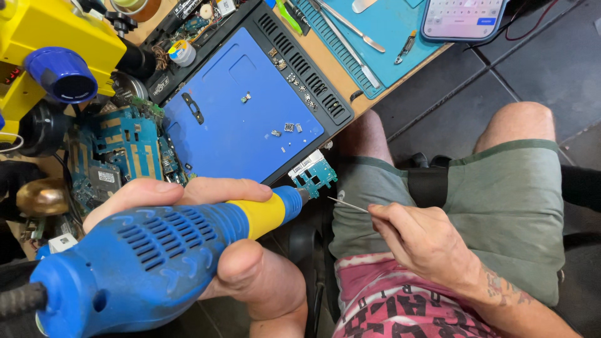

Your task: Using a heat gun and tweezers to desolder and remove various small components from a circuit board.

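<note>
At the lower left of the frame we see the left hand [188,213] wrapped tight around a blue and yellow hot-air gun [156,250], its nozzle meeting a small teal circuit board [315,172] at the bench [341,78] edge, beside the blue work mat [238,119]. Right of centre, the right hand [419,241] pinches thin tweezers [349,204], tips just beside that board.

The left hand [188,213] is seen at the lower left of the frame, its fingers curled and its thumb pressed underneath in a closed grasp. The right hand [419,241] is placed right of centre, fingertips pinched together and pointed toward the upper left, with a tattooed forearm running off the lower right.
</note>
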